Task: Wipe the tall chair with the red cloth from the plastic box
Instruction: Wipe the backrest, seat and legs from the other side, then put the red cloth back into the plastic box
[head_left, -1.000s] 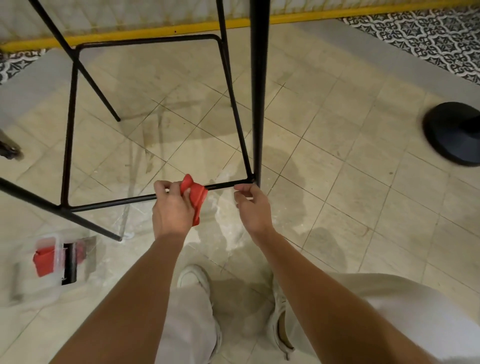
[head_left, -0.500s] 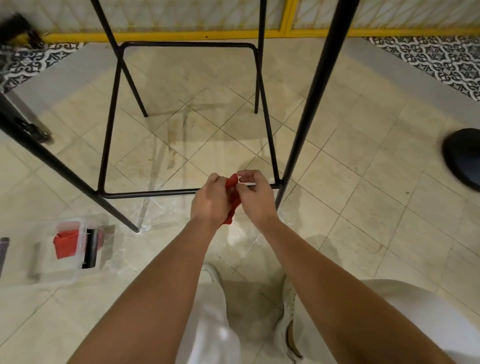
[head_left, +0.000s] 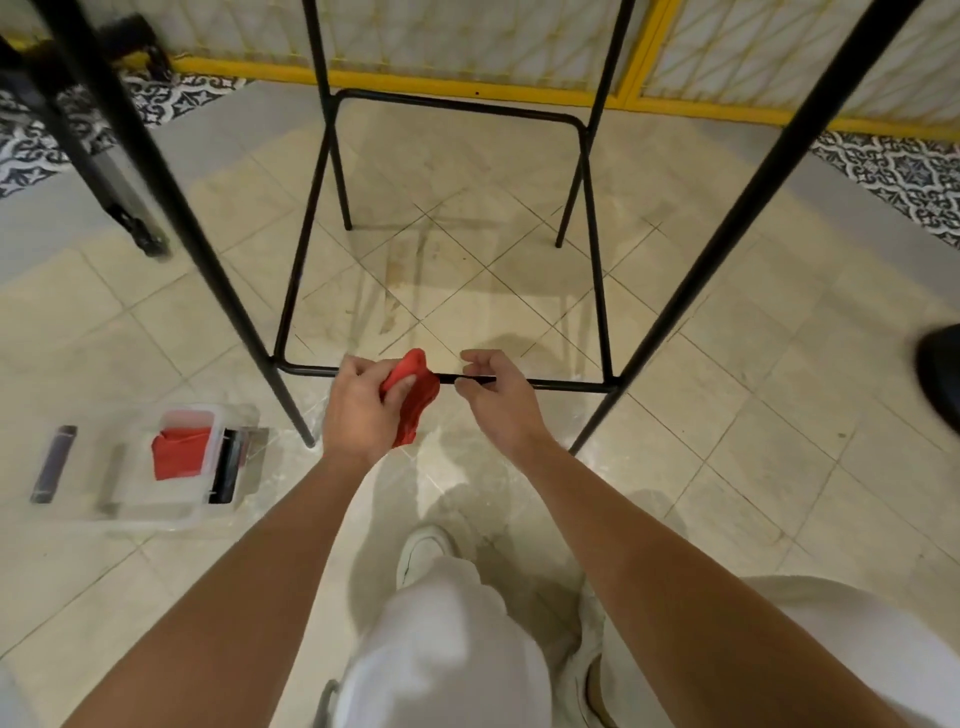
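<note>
Head view: left hand clutches red cloth hanging lengthwise below horizontal footrest bar; right hand pinches bar.

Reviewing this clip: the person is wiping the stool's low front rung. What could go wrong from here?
The cloth is bunched in the left hand and hangs beside the rung, so it may skip parts of the bar. The right hand only pinches the rung, so the light frame could shift. The open box sits near the left leg and could get knocked.

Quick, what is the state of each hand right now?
Left hand: closed, holding the red cloth at the chair's footrest bar.
Right hand: closed, pinching that bar.
</note>
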